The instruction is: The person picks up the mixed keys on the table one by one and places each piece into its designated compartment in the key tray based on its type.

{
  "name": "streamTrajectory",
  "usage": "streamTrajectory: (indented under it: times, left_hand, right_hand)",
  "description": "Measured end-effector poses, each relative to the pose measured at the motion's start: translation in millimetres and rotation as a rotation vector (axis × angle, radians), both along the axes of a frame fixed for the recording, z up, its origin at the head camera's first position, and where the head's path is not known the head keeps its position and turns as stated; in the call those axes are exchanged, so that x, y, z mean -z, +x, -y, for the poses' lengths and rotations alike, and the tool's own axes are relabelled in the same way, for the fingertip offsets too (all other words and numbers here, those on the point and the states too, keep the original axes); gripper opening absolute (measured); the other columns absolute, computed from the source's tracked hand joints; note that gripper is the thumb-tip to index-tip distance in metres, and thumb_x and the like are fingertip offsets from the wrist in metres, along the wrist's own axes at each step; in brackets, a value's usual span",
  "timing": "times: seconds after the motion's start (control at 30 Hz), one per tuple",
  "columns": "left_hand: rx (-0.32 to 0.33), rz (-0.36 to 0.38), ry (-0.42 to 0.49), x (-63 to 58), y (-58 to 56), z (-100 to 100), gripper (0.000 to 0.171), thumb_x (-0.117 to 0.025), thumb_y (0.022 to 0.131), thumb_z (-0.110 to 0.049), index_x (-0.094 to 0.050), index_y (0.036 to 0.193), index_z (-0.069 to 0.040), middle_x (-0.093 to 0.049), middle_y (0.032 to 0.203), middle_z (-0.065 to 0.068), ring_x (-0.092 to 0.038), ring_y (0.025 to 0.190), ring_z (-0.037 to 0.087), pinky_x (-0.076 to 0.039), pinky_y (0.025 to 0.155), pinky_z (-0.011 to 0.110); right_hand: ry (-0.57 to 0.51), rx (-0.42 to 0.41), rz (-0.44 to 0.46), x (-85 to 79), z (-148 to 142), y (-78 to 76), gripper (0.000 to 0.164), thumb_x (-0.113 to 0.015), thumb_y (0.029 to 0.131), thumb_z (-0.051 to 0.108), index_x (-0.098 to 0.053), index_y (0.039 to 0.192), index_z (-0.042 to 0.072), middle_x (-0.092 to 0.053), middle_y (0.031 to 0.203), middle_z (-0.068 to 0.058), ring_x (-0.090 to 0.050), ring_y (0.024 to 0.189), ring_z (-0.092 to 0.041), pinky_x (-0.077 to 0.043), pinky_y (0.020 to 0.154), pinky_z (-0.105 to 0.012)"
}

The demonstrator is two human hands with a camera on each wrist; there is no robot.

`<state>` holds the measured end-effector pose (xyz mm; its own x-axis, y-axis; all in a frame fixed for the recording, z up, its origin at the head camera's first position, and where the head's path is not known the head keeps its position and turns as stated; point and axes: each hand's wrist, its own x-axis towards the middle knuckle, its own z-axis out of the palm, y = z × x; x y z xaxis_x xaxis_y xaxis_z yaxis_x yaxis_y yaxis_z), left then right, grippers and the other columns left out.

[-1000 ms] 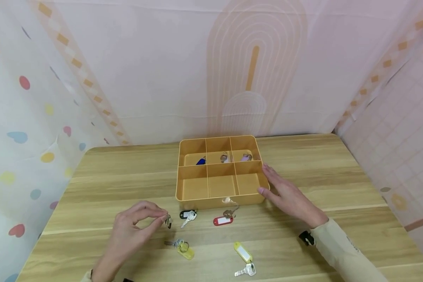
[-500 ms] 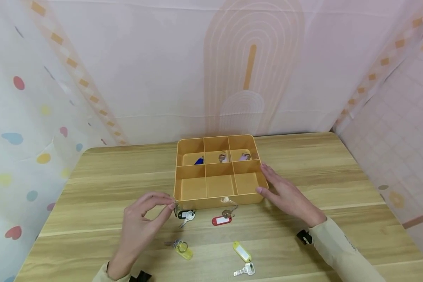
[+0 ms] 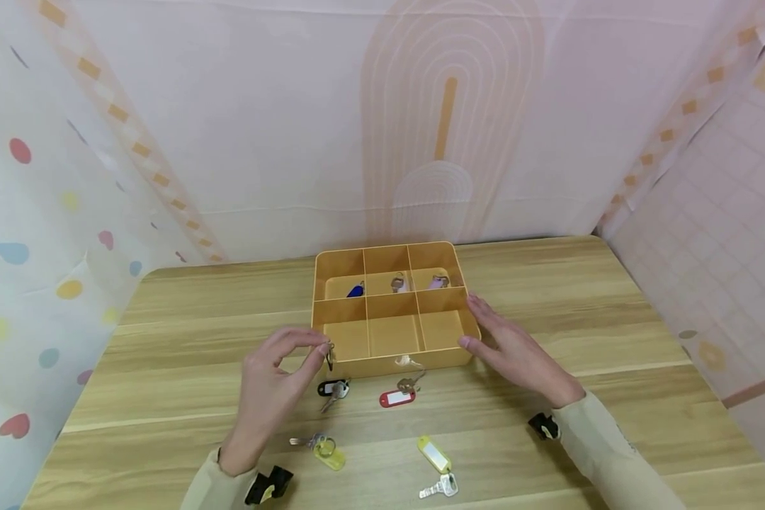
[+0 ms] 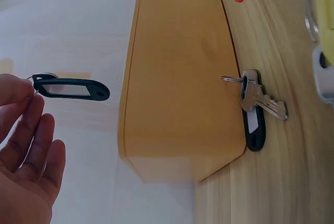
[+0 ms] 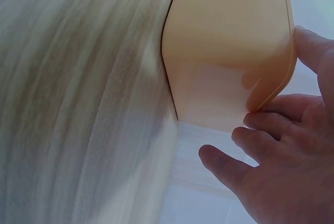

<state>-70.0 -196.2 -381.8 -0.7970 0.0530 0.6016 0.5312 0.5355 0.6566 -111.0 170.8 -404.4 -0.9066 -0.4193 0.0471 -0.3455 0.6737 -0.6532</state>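
Observation:
My left hand [image 3: 270, 386] pinches a black key tag [image 4: 73, 88] by its ring, between thumb and forefinger. The tag [image 3: 329, 359] hangs over the front left corner of a tan six-compartment box [image 3: 382, 366]; in the left wrist view it sticks out sideways, with its white label showing. At the box's front right corner rests my right hand [image 3: 523, 358], thumb on the rim and extended fingers along the right side. Just in front of the box lies another black key tag [image 4: 254, 130] with a key [image 4: 261, 98] on top.
A red key tag [image 3: 397, 399] with a key lies before the box. Nearer are two yellow key tags [image 3: 435, 455] with keys. The box's back row holds a blue tag [image 3: 355, 290] and keys with pale tags [image 3: 436, 282]. Patterned cloth stands behind.
My left hand has carried the black key tag rightward and away from me, from above the table to the box's front left corner. My right hand has stayed at the box.

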Motion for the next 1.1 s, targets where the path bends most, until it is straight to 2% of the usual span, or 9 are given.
streamTrajectory:
  times: [0.17,0.27,0.37,0.53,0.67,0.77,0.83,0.93,1.1]
  left_hand:
    - [-0.025,0.065,-0.003,1.5,-8.6,-2,0.014,-0.083,0.084,0.0,-0.08,0.096,-0.009,-0.077,0.1,0.0,-0.07,0.095,0.016,-0.047,0.093,0.017]
    - [-0.017,0.067,-0.004,3.3,-15.3,-2,0.014,-0.082,0.084,0.001,-0.08,0.096,-0.006,-0.076,0.1,0.002,-0.07,0.095,0.018,-0.047,0.093,0.019]
    - [-0.002,0.031,-0.027,6.7,-23.4,-2,0.015,-0.082,0.083,0.002,-0.079,0.096,-0.005,-0.076,0.099,0.004,-0.071,0.093,0.021,-0.047,0.092,0.017]
    - [0.011,-0.08,-0.13,15.5,-36.8,1,0.016,-0.083,0.082,0.002,-0.079,0.097,-0.004,-0.078,0.096,0.008,-0.074,0.089,0.026,-0.048,0.088,0.014]
    - [0.025,-0.107,-0.196,20.8,-43.4,3,0.015,-0.084,0.083,0.001,-0.079,0.096,-0.003,-0.078,0.095,0.009,-0.074,0.089,0.026,-0.057,0.081,0.028]
    - [0.031,-0.069,-0.231,23.0,-46.2,4,0.014,-0.084,0.084,0.0,-0.079,0.097,-0.003,-0.078,0.097,0.01,-0.074,0.092,0.028,-0.06,0.082,0.043]
    - [0.033,-0.035,-0.25,23.9,-47.4,3,0.014,-0.083,0.085,-0.001,-0.079,0.098,-0.003,-0.078,0.098,0.011,-0.074,0.094,0.031,-0.059,0.086,0.049]
    - [0.036,0.0,-0.278,25.4,-49.1,3,0.013,-0.083,0.085,-0.001,-0.079,0.098,-0.001,-0.078,0.101,0.013,-0.073,0.098,0.033,-0.057,0.091,0.052]
    - [0.033,-0.006,-0.317,27.9,-52.1,1,0.013,-0.084,0.083,0.001,-0.079,0.095,0.0,-0.077,0.109,0.014,-0.07,0.104,0.036,-0.053,0.096,0.055]
  right_hand:
    - [0.001,0.004,-0.001,0.2,2,0.1,0.079,-0.054,0.107,0.046,-0.019,0.165,0.004,-0.012,0.172,-0.008,-0.018,0.156,-0.034,-0.02,0.124,-0.058]
    - [-0.003,0.003,-0.006,1.0,3,-0.6,0.078,-0.054,0.107,0.045,-0.02,0.165,0.004,-0.013,0.171,-0.008,-0.018,0.156,-0.034,-0.02,0.124,-0.058]
    - [-0.004,0.002,-0.009,1.6,3,-0.9,0.079,-0.054,0.108,0.045,-0.02,0.164,0.003,-0.013,0.171,-0.009,-0.018,0.156,-0.035,-0.02,0.123,-0.058]
    - [-0.005,0.004,-0.007,2.7,4,-1.1,0.079,-0.055,0.107,0.045,-0.019,0.164,0.003,-0.013,0.171,-0.012,-0.02,0.155,-0.039,-0.02,0.123,-0.059]
    - [-0.003,0.004,-0.002,3.8,4,-1.8,0.079,-0.054,0.107,0.045,-0.019,0.165,0.003,-0.013,0.171,-0.012,-0.019,0.155,-0.039,-0.019,0.123,-0.058]
    - [-0.004,0.005,0.0,3.7,4,-1.9,0.079,-0.054,0.107,0.045,-0.019,0.165,0.003,-0.013,0.171,-0.012,-0.019,0.155,-0.039,-0.019,0.123,-0.058]
    - [-0.006,0.005,0.002,3.5,4,-1.7,0.079,-0.055,0.107,0.045,-0.019,0.165,0.003,-0.013,0.171,-0.012,-0.019,0.155,-0.039,-0.019,0.123,-0.058]
    - [-0.009,0.007,0.0,3.8,3,-1.4,0.079,-0.055,0.107,0.045,-0.02,0.164,0.002,-0.014,0.171,-0.012,-0.019,0.155,-0.039,-0.019,0.123,-0.058]
    - [-0.012,0.007,-0.004,3.3,3,-1.0,0.079,-0.055,0.107,0.045,-0.02,0.165,0.003,-0.014,0.171,-0.012,-0.02,0.155,-0.039,-0.02,0.123,-0.058]
